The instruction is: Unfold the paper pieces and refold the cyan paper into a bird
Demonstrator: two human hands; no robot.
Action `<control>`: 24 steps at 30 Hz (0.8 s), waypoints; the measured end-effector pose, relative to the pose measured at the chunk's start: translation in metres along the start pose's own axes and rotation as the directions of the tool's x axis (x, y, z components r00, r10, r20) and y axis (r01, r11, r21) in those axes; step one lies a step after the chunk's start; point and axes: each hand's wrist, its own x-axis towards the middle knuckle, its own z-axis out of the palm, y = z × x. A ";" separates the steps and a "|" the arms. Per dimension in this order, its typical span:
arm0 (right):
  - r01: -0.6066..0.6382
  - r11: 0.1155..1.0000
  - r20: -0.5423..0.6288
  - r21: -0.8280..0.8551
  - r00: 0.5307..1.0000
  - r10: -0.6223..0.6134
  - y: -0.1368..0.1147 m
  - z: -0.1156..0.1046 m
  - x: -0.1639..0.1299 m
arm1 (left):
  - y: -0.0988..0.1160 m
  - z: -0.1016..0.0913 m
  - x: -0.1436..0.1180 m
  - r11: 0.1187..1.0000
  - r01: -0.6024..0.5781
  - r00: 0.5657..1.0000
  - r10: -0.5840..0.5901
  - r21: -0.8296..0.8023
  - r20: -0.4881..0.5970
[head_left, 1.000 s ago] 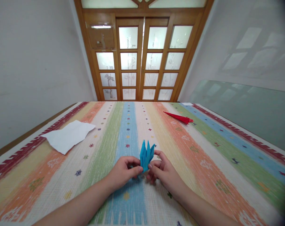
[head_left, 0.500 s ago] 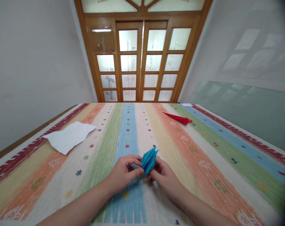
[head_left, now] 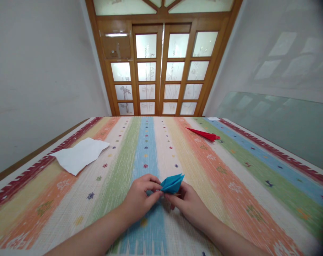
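Between my two hands, near the front of the table, is a folded blue paper piece [head_left: 172, 184] with pointed tips that lean to the upper right. My left hand [head_left: 146, 192] pinches its left end between thumb and fingers. From the other side, my right hand [head_left: 184, 199] has its thumb at the lower edge, with the fingers curled behind and partly hidden by the paper. Farther back on the right lies a long, thin, folded red paper piece [head_left: 205, 134], touched by neither hand.
A white sheet of paper [head_left: 81, 154] with uneven edges lies on the left of the striped tablecloth [head_left: 124, 160]. A small white slip [head_left: 213, 118] rests at the far right edge. Beyond the table stand wooden doors [head_left: 161, 71] with glass panes; walls flank both sides.
The blue folded paper has turned clockwise in my fingers, its tips swinging from upward to the right. My hands stay almost in place, and the whole view has shifted very slightly.
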 end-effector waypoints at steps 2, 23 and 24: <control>-0.001 1.000 -0.001 -0.013 1.000 0.001 0.000 0.000 0.001 | 0.000 0.000 -0.002 0.999 -0.028 1.000 0.028 0.017 0.012; -0.031 0.985 0.121 0.170 0.993 0.010 -0.002 -0.002 0.000 | -0.012 0.017 0.000 0.820 0.196 0.974 -0.228 -0.538 0.007; -0.032 0.984 0.115 0.175 0.993 0.011 -0.001 -0.003 0.001 | -0.014 0.017 0.000 0.811 0.194 0.972 -0.235 -0.552 -0.003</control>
